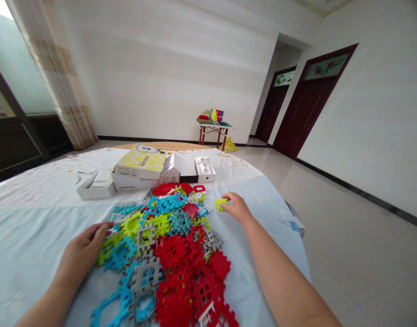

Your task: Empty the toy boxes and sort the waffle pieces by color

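Note:
A heap of flat interlocking plastic tiles point(174, 245) in red, blue, grey and lime green covers the middle of the table point(34, 213). My left hand point(82, 252) rests on the cloth at the heap's left edge, fingers curled loosely against a lime green tile point(106, 247), gripping nothing. At the heap's far right, my right hand point(237, 206) pinches a small lime green tile point(220, 203) just off the pile.
Beyond the heap stand a yellow and white box point(140, 168), a white tray point(96, 186) and small white and black boxes point(191, 170). The table's right edge drops to a tiled floor. A small table point(213, 129) and dark doors point(304, 109) are far back.

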`<state>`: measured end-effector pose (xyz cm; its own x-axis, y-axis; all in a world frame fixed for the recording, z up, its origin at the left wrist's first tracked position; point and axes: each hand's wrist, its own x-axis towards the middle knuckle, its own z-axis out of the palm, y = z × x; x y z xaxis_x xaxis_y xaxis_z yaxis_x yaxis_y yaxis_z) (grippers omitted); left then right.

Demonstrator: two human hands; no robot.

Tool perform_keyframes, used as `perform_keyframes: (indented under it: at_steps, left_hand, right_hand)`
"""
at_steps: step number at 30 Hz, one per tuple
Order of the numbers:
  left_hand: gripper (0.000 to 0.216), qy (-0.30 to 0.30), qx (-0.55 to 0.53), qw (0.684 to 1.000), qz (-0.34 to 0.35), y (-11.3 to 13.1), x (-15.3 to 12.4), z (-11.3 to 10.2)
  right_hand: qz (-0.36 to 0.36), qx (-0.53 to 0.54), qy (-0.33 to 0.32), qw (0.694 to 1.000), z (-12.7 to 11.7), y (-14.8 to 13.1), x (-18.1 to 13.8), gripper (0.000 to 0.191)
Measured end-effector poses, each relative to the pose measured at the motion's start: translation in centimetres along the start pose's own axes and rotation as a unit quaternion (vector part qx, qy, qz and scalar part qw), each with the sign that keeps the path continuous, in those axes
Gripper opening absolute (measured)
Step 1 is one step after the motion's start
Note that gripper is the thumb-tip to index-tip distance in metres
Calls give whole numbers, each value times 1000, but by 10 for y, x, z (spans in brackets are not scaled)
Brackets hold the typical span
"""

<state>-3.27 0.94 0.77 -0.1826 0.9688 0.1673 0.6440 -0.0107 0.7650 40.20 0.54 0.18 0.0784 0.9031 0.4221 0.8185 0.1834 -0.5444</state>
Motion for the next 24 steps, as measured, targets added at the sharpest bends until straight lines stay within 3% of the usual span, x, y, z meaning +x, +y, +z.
perform_keyframes:
  at_steps: [4, 8, 12, 17, 24]
  left_hand:
    - [45, -9, 15, 1000, -3, -7, 3, 1]
    - [44, -10, 14, 1000, 8, -9, 5, 0]
    - [46, -11, 24, 1000, -2, -5, 5, -1]
    - [47, -11, 29, 999, -26, 5, 1, -3]
    - [41, -2, 12, 1000, -26, 10, 0, -4]
  right_hand:
    - [16, -2, -7, 1000, 4, 9, -1, 34]
    - [31, -41, -59, 997, 6, 17, -3, 50]
    - [38, -54, -78, 995, 11, 16, -5, 46]
    - [66, -92, -16, 993, 8, 23, 4, 49]
    - [122, -158, 65, 978, -18, 68, 34, 49]
